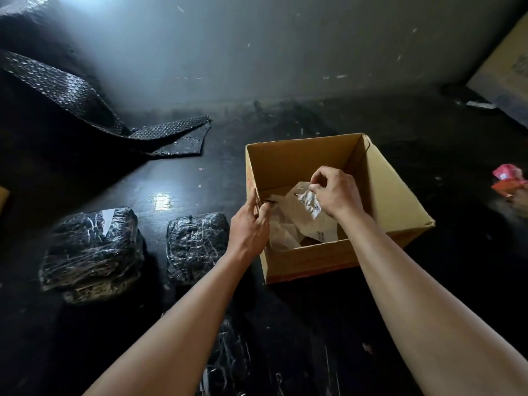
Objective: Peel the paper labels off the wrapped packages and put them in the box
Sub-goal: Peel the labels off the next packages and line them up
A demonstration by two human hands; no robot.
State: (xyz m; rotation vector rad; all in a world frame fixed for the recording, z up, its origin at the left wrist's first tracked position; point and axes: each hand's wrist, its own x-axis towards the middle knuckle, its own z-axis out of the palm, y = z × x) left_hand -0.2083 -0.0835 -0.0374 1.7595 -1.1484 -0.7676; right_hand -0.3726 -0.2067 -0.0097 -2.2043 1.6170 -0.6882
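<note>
An open cardboard box stands on the dark floor right of centre, with crumpled paper labels lying inside it. My right hand is over the box, its fingers pinched on a crinkled paper label. The box's left wall is gripped at its rim by my left hand. Two packages wrapped in black plastic film rest on the floor to the left: a larger one with a white strip on top and a smaller one. A third wrapped package lies between my forearms.
A long sheet of black bubble wrap trails across the floor at the left. Part of a large cardboard box leans at the far right. A red and pink wrapper lies at the right edge. A grey wall runs behind.
</note>
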